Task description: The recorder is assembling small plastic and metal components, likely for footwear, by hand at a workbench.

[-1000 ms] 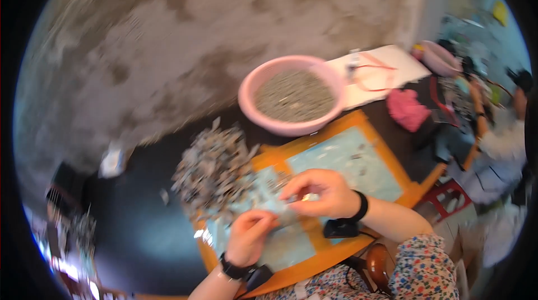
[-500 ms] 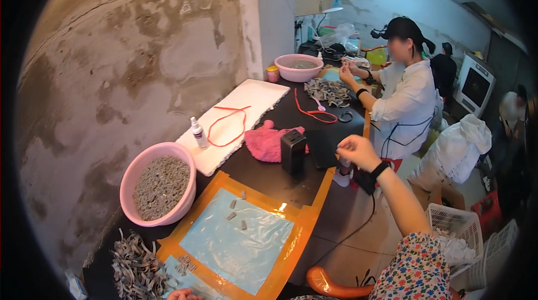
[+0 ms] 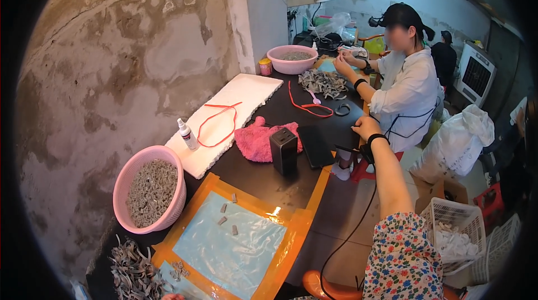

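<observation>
My right hand (image 3: 367, 126) is stretched forward over the table's right edge, fingers curled together; anything in them is too small to make out. Its wrist wears a black band with a small box and cable. Beyond the fingertips lies a black ring-shaped band (image 3: 342, 109); nearer me is a black phone-like slab (image 3: 315, 147). Only a sliver of my left hand (image 3: 172, 296) shows at the lower edge, fingers hidden, beside small grey pieces (image 3: 179, 271) and a heap of grey strips (image 3: 133, 269). Several grey pieces lie on the blue plastic-covered sheet (image 3: 230, 249) framed with orange tape.
A pink basin (image 3: 175, 199) of grey bits stands at left, near a spray bottle (image 3: 188, 136) on white foam (image 3: 252, 88). A pink cloth (image 3: 255, 142) lies behind a black box (image 3: 284, 154). A co-worker (image 3: 412, 87) sits ahead; a white basket (image 3: 451, 216) stands right.
My right hand has moved forward and slightly right, away from the black slab, fingers still curled. The view has shifted a little. My left hand shows less at the lower edge.
</observation>
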`<act>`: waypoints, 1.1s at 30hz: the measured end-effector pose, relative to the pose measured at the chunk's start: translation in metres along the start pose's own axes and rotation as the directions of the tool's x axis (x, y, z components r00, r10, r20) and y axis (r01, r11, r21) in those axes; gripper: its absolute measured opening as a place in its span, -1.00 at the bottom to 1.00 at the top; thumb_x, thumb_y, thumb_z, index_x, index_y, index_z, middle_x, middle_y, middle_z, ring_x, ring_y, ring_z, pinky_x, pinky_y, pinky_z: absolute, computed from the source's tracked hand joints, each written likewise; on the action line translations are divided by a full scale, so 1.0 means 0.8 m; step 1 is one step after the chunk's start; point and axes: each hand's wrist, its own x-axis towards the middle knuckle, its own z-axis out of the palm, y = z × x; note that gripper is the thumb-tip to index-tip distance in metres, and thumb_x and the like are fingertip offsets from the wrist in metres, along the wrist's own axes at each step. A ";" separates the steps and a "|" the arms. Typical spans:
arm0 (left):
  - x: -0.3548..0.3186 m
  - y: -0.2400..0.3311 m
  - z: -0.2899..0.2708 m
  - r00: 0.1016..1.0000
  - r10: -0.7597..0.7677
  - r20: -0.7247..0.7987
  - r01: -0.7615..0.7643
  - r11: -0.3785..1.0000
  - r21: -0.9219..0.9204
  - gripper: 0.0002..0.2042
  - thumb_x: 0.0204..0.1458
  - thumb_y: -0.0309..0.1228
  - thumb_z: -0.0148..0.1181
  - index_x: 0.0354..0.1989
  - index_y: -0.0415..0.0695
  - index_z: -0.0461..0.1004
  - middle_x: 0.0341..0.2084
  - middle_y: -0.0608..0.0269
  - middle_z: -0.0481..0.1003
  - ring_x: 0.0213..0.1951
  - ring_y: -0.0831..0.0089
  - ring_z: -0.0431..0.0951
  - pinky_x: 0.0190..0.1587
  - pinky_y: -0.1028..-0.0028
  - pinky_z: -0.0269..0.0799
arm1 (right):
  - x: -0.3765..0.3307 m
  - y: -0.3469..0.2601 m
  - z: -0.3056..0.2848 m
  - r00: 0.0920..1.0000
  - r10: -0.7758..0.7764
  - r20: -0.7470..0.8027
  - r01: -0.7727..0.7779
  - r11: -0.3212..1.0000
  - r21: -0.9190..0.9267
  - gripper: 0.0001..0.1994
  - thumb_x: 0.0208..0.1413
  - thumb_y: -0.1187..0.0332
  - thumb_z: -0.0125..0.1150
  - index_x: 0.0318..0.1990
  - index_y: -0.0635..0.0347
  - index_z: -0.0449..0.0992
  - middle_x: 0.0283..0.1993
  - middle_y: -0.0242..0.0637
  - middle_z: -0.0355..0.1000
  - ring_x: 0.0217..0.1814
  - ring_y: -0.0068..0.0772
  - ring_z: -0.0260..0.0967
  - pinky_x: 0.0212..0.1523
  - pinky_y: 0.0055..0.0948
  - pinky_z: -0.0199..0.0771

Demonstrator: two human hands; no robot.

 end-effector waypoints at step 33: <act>-0.002 -0.014 -0.026 0.998 0.004 -0.067 -0.001 0.999 0.045 -0.92 0.05 -0.45 0.03 -0.32 -0.18 0.39 -0.53 0.24 0.40 -0.36 0.34 0.42 -0.18 0.28 0.39 | -0.456 -0.508 0.103 0.103 -0.982 0.156 0.120 0.168 0.978 -0.86 -0.06 0.32 0.16 -0.44 0.20 0.43 -0.55 -0.34 0.38 -0.48 -0.50 0.33 -0.44 -0.45 0.34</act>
